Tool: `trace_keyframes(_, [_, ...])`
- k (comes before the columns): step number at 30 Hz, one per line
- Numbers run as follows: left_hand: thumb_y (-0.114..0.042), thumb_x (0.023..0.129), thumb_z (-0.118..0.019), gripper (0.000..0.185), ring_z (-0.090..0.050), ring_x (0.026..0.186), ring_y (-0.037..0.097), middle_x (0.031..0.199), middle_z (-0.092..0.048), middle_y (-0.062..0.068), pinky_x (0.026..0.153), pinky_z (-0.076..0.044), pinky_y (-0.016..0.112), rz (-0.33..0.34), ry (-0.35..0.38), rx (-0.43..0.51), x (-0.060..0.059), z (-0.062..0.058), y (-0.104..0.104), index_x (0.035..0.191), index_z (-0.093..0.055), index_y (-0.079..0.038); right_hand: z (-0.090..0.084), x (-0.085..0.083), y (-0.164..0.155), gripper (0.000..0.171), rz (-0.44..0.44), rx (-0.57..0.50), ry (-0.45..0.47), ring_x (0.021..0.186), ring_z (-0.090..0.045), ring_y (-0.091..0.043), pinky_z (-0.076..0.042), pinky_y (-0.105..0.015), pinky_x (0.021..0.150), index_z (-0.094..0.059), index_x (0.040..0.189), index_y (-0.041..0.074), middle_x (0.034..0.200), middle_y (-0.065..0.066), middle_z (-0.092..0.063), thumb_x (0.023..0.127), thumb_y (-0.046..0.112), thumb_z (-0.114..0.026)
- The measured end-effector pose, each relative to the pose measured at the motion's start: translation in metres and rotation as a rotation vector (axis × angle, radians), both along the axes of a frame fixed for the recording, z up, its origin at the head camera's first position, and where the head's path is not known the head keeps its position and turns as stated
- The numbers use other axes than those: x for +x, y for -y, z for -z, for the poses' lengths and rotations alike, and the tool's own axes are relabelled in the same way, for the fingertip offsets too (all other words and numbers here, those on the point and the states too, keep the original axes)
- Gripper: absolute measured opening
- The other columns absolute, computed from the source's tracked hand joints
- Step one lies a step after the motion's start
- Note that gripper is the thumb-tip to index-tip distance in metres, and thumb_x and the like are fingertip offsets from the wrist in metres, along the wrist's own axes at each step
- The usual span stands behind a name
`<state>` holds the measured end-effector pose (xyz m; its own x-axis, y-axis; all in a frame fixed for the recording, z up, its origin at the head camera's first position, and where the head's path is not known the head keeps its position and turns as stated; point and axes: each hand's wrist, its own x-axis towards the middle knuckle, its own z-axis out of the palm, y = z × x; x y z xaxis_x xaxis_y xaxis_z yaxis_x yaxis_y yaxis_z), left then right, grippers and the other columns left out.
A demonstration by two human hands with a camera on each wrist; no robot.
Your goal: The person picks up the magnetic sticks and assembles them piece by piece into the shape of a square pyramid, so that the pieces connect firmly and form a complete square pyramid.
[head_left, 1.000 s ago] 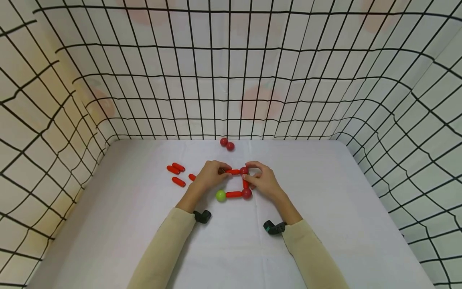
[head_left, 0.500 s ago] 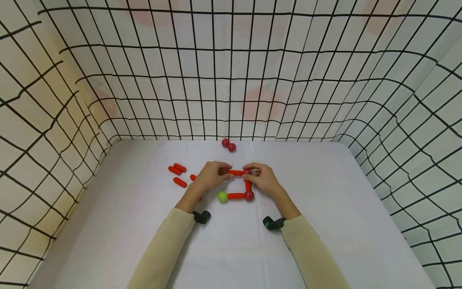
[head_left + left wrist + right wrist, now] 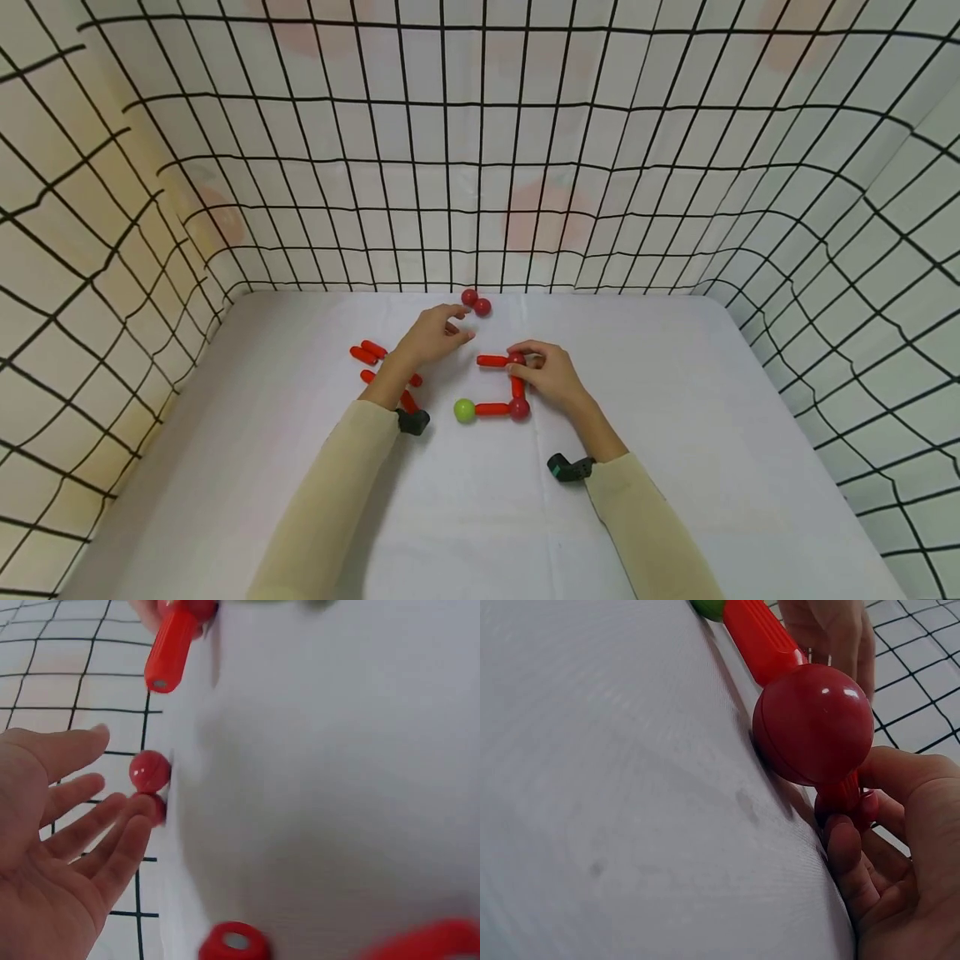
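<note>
A partly built frame lies on the white cloth, made of red rods and balls: the far rod (image 3: 492, 361), the side rod (image 3: 518, 387), the near rod (image 3: 492, 409), a red corner ball (image 3: 519, 408) and a green ball (image 3: 465, 410). My right hand (image 3: 551, 373) pinches the far red ball (image 3: 516, 359) between thumb and fingers; the right wrist view shows the near corner ball (image 3: 814, 724) large in front. Fingers spread and holding nothing, my left hand (image 3: 433, 336) is just short of two loose red balls (image 3: 482, 307), also in the left wrist view.
Several loose red rods (image 3: 363, 355) lie on the left, some partly hidden under my left forearm. A black wire grid (image 3: 480, 183) stands along the back and both sides of the white table (image 3: 645, 350). Each wrist carries a black camera (image 3: 570, 467).
My left hand has let go of the far rod's left end and moved back toward the two loose balls, its fingers opening. My right hand stays at the far ball.
</note>
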<state>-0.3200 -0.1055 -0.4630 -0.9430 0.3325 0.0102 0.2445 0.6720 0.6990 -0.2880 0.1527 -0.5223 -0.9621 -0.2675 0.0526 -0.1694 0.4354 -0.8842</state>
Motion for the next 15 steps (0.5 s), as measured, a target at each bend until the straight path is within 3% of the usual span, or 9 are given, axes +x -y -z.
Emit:
trace_keyframes(6, [-0.024, 0.097, -0.071, 0.067, -0.062, 0.119, 0.029, 0.154, -0.043, 0.015, 0.096, -0.057, 0.042, -0.020, -0.074, -0.045, -0.023, -0.003, -0.014, 0.158, -0.043, -0.019, 0.000, 0.000, -0.001, 0.029, 0.014, -0.001, -0.003, 0.066, -0.059, -0.017, -0.049, -0.023, 0.055, -0.074, 0.121, 0.015, 0.105, -0.008, -0.072, 0.093, 0.023, -0.078])
trace_keyframes(10, [-0.025, 0.095, -0.073, 0.072, -0.058, 0.125, 0.031, 0.160, -0.036, 0.014, 0.107, -0.052, 0.046, -0.013, -0.115, -0.085, -0.034, 0.000, -0.021, 0.159, -0.040, -0.018, 0.000, 0.000, 0.000, 0.030, 0.001, -0.021, -0.008, 0.064, -0.059, -0.018, -0.050, -0.023, 0.055, -0.074, 0.122, 0.014, 0.109, -0.009, -0.072, 0.093, 0.022, -0.078])
trace_keyframes(15, [-0.023, 0.097, -0.072, 0.067, -0.050, 0.142, 0.032, 0.164, -0.038, 0.010, 0.120, -0.040, 0.048, 0.030, -0.110, -0.146, -0.040, 0.007, -0.026, 0.157, -0.044, -0.016, 0.003, -0.001, 0.000, 0.030, 0.002, -0.014, -0.002, 0.063, -0.059, -0.016, -0.051, -0.023, 0.055, -0.074, 0.121, 0.015, 0.102, -0.009, -0.073, 0.093, 0.024, -0.078])
